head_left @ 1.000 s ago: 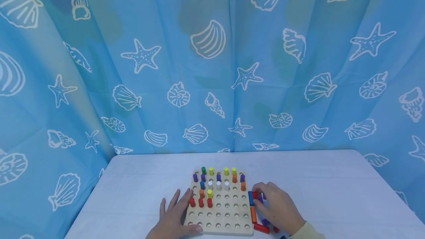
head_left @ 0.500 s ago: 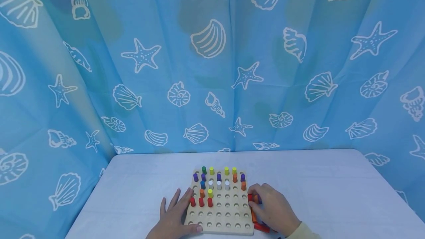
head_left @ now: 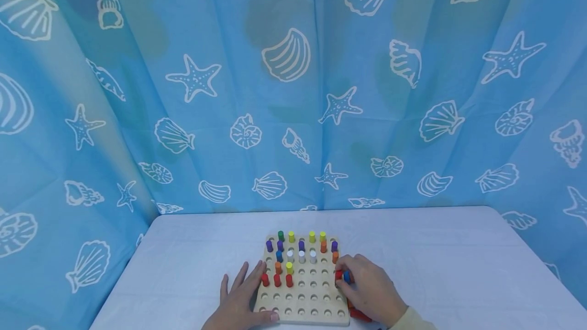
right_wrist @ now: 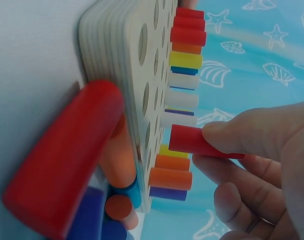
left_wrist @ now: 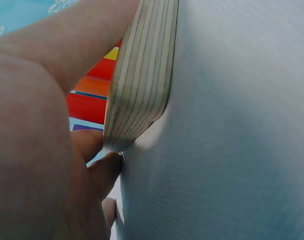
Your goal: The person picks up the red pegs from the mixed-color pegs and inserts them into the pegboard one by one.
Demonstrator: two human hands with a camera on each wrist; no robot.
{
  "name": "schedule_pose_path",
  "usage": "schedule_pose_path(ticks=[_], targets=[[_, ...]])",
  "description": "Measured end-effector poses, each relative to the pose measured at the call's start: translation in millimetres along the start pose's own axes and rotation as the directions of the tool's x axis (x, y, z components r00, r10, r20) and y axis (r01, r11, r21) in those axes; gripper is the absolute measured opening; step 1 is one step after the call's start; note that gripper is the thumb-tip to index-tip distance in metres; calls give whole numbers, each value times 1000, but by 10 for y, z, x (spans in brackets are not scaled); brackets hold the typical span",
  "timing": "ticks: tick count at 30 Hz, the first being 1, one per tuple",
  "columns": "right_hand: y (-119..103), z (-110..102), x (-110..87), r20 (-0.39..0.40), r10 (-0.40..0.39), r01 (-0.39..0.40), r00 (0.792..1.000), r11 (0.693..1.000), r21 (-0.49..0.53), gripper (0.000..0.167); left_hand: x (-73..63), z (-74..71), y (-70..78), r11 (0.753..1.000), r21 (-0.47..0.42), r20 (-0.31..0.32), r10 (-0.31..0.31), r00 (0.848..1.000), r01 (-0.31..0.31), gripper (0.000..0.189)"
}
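Observation:
A square wooden pegboard [head_left: 295, 304] lies on the table with several coloured pegs upright in its far and left holes. My left hand [head_left: 240, 297] rests along its left edge, fingers spread, thumb on the near edge. My right hand [head_left: 371, 289] is at the board's right edge. Between thumb and fingers it pinches a red peg [right_wrist: 187, 139], seen above the holed face in the right wrist view. Just beyond the held peg, a blue peg [head_left: 346, 276] shows by the fingers. The left wrist view shows the board's layered side [left_wrist: 141, 75] against that hand.
Loose pegs lie along the board's right side, among them a large red peg [right_wrist: 66, 155], an orange peg [right_wrist: 119, 157] and a purple peg [right_wrist: 86, 215]. My right hand covers part of them in the head view. A blue shell-patterned curtain [head_left: 293, 116] hangs behind the white table [head_left: 435, 248].
My right hand has shifted left from over the loose pegs to the board's right edge, carrying a red peg. My left hand stays in place on the board.

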State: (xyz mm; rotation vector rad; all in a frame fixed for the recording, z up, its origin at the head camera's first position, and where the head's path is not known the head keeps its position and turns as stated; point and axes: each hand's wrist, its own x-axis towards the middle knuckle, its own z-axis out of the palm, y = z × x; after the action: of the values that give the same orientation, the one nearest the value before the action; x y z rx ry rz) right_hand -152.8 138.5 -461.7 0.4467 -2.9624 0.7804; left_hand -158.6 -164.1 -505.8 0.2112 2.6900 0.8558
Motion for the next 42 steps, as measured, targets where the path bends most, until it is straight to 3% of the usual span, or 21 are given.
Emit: schedule_pose_path(ticks=[9,19,28,42], targets=[[-54,37,28,-11,-62,62,998,998,11,18,-15,-8,9,1000,-10,7,-2,1000,2,120],[-151,48,68,31,-19,18,999,999,27,20,-19,-5,6,1000,-6,4,8,1000,-8,120],[-165,96,96,17,-68,67,998,996,57,23,-9,4,-23,1000,-9,6,22,1000,-22,120],[-263,160,131,35,-49,47,998,996,76,19,4,3,-12,1000,-6,7,4,1000,-4,119]])
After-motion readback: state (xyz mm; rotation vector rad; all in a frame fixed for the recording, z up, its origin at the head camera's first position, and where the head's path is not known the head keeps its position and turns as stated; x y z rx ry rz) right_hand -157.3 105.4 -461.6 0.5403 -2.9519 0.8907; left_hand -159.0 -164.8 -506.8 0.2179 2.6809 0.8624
